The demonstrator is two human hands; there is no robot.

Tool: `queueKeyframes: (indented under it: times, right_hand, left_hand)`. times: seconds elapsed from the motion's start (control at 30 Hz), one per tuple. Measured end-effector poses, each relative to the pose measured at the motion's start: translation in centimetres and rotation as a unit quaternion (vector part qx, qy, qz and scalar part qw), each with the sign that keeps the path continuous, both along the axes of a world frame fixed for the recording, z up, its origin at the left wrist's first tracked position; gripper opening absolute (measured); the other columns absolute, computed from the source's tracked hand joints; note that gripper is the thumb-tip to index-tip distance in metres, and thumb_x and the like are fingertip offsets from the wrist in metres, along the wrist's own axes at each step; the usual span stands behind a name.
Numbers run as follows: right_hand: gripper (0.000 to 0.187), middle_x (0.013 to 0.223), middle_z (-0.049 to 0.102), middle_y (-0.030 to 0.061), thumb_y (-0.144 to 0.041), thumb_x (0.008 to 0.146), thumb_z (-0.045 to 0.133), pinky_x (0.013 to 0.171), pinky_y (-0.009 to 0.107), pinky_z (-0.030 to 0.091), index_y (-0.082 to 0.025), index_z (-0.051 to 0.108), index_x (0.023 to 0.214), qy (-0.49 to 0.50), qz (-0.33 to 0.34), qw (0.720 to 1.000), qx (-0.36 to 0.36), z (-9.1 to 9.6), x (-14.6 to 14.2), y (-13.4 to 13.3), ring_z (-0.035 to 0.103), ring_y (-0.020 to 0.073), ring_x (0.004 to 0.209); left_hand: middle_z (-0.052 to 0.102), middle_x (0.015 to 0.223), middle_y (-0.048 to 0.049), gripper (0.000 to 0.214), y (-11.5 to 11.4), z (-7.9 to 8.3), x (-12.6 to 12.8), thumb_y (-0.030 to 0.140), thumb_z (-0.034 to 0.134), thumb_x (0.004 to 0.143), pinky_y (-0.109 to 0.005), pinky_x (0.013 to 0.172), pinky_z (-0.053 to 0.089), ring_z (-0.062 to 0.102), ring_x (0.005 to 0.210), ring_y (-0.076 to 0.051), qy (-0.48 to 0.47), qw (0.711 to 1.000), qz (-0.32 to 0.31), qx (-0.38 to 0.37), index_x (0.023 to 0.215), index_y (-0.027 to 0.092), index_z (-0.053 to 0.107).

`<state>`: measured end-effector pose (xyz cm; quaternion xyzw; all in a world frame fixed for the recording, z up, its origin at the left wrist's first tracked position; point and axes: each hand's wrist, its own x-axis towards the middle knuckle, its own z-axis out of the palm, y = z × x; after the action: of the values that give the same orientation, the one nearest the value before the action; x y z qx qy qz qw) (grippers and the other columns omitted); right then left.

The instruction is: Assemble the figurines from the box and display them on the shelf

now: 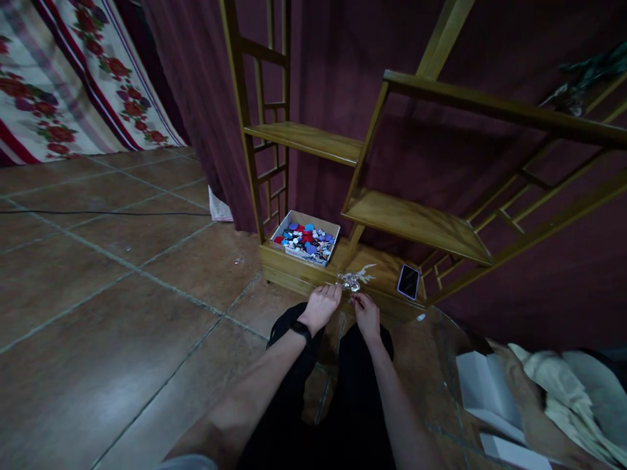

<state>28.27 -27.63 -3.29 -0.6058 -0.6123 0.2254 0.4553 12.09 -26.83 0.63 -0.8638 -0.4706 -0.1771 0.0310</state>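
Clear bits (351, 282), small and shiny, at the front edge of the low shelf (385, 266), between the box (323, 224) and the phone (408, 281). White twig (365, 272) right behind, touching or nearly so. Left hand (322, 304) at the near left side of the bits, with thumb and finger close together; looks like a pinch, but cannot tell on what. Right hand (366, 315) just beside, fingers curled in, tips near each other; cannot tell if holding something small or nothing. Small gap between the two hands.

To work well here, hold the bits lightly, by the thick parts, not by the thin tips. Best to keep one hand steady and move just the other. Maybe rest the wrists on the knees (288, 320) to stop any shaking. Go slow near the edge, because of the easy drop to the floor (122, 313). Mind the box, full of bright little things (309, 239), to avoid a spill.

Hard to make out: the true shape of the clear bits, too small and see-through to count. Cannot tell if joined to the twig or just lying by it. Finger pads mostly hidden. Left sleeve (189, 462) cut off at the bottom.
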Motion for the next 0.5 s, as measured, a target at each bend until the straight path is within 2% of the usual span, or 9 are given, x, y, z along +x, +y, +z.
queueKeyframes:
  times: [0.27,0.4,0.5]
  right_hand:
    - [0.016,0.086,0.064,0.0039,-0.028,0.076,0.051,0.076,0.028,0.044,-0.021,0.064,0.083,-0.011,0.000,1.000,0.002,-0.42,0.28,0.02,0.059,0.0172,0.081]
    - [0.017,0.086,0.064,0.0042,-0.030,0.076,0.052,0.074,0.028,0.044,-0.021,0.064,0.083,-0.004,0.008,1.000,-0.001,-0.35,0.23,-0.22,0.059,0.0171,0.080]
    - [0.017,0.086,0.063,0.0040,-0.031,0.076,0.052,0.073,0.027,0.044,-0.021,0.064,0.083,0.000,0.022,1.000,-0.010,-0.01,-0.01,-0.55,0.059,0.0170,0.079]
  left_hand:
    - [0.057,0.094,-0.0129,0.034,0.29,-0.25,0.33,0.007,0.035,0.084,-0.032,0.075,0.038,0.055,0.088,-0.020,0.011,1.000,0.002,0.011,0.118,0.009,0.042]
    - [0.057,0.095,-0.0127,0.031,0.28,-0.06,0.47,0.009,0.037,0.084,-0.031,0.076,0.039,0.055,0.089,-0.020,-0.017,1.000,0.017,-0.012,0.114,0.011,0.044]
    - [0.058,0.093,-0.0106,0.023,0.32,0.13,0.50,0.012,0.038,0.085,-0.030,0.075,0.039,0.056,0.086,-0.018,-0.049,0.997,0.043,-0.050,0.105,0.014,0.049]
